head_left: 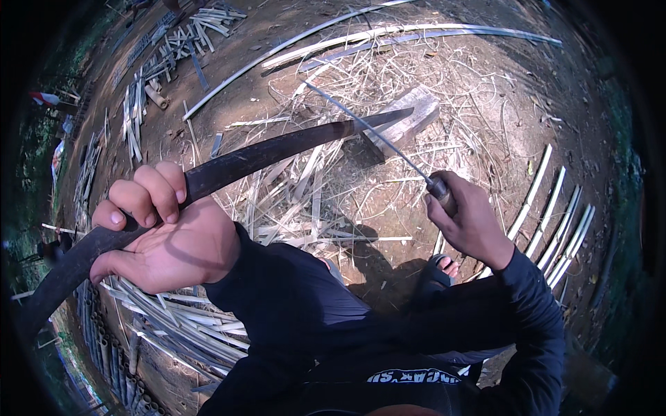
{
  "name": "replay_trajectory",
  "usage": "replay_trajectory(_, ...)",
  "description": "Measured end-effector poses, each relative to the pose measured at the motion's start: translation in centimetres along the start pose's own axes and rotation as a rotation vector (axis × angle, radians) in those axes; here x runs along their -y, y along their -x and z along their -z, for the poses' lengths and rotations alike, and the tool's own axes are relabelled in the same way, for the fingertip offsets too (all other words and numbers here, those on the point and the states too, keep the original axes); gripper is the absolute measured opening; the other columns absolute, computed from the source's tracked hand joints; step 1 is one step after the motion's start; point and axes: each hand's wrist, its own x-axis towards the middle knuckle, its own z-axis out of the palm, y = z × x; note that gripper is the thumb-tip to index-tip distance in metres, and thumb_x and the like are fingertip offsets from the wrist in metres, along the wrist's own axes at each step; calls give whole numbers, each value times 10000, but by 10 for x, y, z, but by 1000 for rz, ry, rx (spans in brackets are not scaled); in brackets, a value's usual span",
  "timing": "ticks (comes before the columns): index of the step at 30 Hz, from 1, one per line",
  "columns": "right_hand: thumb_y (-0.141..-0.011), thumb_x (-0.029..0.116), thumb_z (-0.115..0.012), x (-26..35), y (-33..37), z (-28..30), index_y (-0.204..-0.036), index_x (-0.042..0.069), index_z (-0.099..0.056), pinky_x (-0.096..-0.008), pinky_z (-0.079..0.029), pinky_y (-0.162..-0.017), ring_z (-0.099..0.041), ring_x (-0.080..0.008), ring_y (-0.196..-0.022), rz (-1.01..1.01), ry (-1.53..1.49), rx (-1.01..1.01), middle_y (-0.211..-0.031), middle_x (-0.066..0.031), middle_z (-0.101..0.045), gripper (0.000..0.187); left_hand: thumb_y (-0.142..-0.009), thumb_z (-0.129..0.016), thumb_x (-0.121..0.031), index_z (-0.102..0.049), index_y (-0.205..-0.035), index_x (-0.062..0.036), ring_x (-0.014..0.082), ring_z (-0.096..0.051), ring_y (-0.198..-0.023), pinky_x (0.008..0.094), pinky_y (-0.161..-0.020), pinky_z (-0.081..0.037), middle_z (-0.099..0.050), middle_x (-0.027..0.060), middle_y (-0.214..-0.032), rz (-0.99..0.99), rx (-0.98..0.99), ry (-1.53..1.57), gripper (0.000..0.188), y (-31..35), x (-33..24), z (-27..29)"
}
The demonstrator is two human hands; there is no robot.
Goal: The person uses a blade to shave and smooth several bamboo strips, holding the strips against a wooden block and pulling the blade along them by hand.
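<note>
My left hand (163, 232) is closed around a long, dark, curved strip (270, 147) that tapers to a point. It runs from the lower left up to the middle; its material is hard to tell. In my right hand (470, 218) is a knife, gripped by its brown handle (442, 193). The thin, narrow blade (392, 147) points up and left, and crosses the strip close to its tapered end. I cannot tell whether they touch. Beyond the crossing, a squared wooden block (409, 121) lies on the ground.
Pale shavings (479, 114) litter the ground around the block. Long pale strips (416, 33) lie at the far side, with shorter ones (555, 215) at the right. A bundle of strips (187, 326) lies at the lower left, next to dark poles (118, 367). My sandalled foot (447, 267) is below my right hand.
</note>
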Motion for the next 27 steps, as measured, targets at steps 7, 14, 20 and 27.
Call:
replay_trajectory(7,-822,199,-743,53,0,-29,-1108,-34,-552,-383,-504,-572,-618,-307,-649,357,-137,-11,-821,-143,-592,415,-974,-323,-693,-443,-786,-111,132,-264,-540,299,-549,-245,-287,-11,-630,-22,77,-65,623,1,-3,-1)
replay_trajectory(14,-892,208,-698,-18,-14,-32,-895,-5,-535,-444,-490,-515,-629,-361,-547,-91,-34,-12,-623,-183,-580,268,-1002,-308,-634,-409,-786,-111,137,-241,-532,307,-549,-228,-269,-9,-633,-17,106,-52,575,9,-6,-9)
replay_trajectory(20,-836,193,-732,-1,-11,-23,-919,14,-541,-423,-510,-541,-636,-359,-606,152,-33,-37,-722,-154,-590,274,-1004,-287,-630,-408,-781,-101,146,-243,-562,312,-569,-242,-276,-3,-639,6,188,-28,586,-1,-10,-5)
replay_trajectory(27,-889,222,-668,-78,-32,-36,-805,-22,-572,-463,-496,-513,-626,-398,-535,-197,20,-94,-568,-210,-586,275,-1012,-245,-629,-412,-782,-99,145,-250,-562,309,-569,-244,-275,-1,-640,-1,181,-59,602,4,-4,-5)
